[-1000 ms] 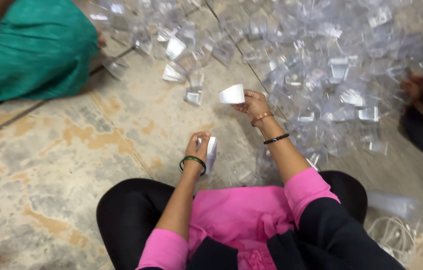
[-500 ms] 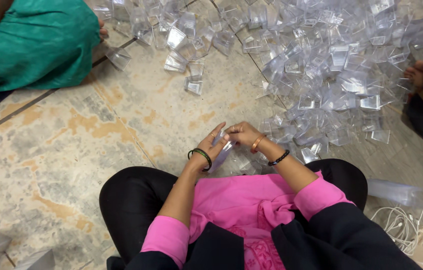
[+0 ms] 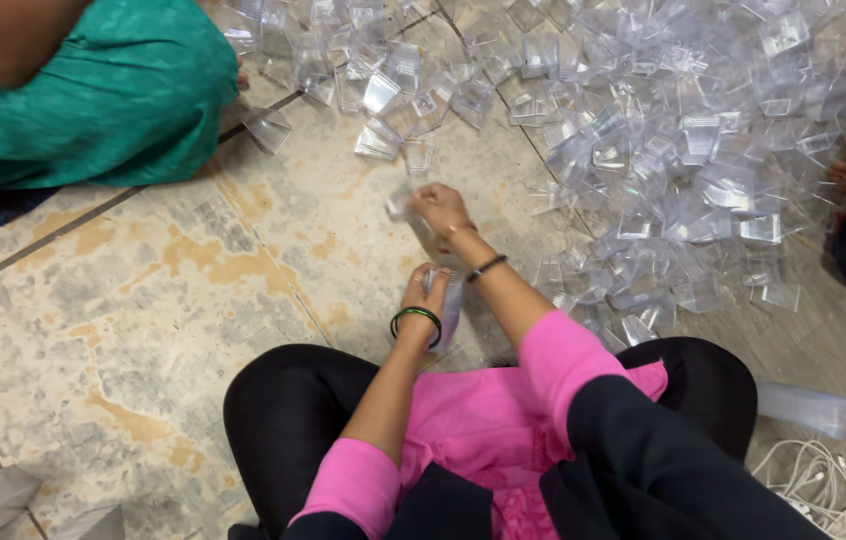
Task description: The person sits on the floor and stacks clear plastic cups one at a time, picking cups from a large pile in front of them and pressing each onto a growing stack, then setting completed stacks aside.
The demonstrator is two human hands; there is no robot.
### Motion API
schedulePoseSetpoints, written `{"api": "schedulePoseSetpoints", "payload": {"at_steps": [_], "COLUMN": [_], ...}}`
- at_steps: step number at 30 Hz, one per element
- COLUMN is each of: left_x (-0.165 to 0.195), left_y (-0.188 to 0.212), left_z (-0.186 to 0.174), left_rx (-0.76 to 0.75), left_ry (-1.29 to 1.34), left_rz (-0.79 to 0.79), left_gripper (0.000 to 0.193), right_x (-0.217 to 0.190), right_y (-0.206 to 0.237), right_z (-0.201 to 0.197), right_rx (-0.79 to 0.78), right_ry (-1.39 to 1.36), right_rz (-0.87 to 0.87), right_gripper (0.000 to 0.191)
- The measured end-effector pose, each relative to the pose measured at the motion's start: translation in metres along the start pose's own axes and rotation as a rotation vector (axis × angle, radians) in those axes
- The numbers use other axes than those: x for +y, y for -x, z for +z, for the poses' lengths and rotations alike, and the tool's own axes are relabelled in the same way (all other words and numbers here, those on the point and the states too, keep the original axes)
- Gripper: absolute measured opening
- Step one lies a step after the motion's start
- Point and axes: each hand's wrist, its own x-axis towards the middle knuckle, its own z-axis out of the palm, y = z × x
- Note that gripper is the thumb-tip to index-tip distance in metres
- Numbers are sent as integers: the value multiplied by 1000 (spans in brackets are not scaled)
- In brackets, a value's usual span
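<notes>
Two hands worked: left hand (image 3: 425,292) gripped a stack of clear plastic cups (image 3: 448,310) near the lap; right hand (image 3: 440,207) pinched one clear cup (image 3: 401,203) beyond it. Best kept stack steady, mouth toward incoming cup.

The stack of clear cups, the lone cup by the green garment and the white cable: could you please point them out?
stack of clear cups (image 3: 448,310), head view, its side wall
lone cup (image 3: 268,128), head view, its middle
white cable (image 3: 813,480), head view, a loop
</notes>
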Motion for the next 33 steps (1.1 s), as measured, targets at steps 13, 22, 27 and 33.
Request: {"api": "schedulePoseSetpoints", "payload": {"at_steps": [13,22,27,33], "left_x": [43,33,38,47], "left_y": [22,23,24,24], "left_z": [1,6,6,2], "left_rx": [-86,-112,-173,-181], "left_ry": [-224,-257,-266,-330], "left_rz": [-160,-150,-191,-158], "left_gripper": [60,61,64,69], "right_x": [-62,-31,-95,-108], "right_y": [-54,-40,-41,-53], "right_z": [-63,-83,-54,46], "right_rx": [-6,-536,-535,-103], "right_ry": [674,1027,1090,1438], "right_rz": [-226,-88,-3,-497], "right_gripper": [46,49,59,37]}}
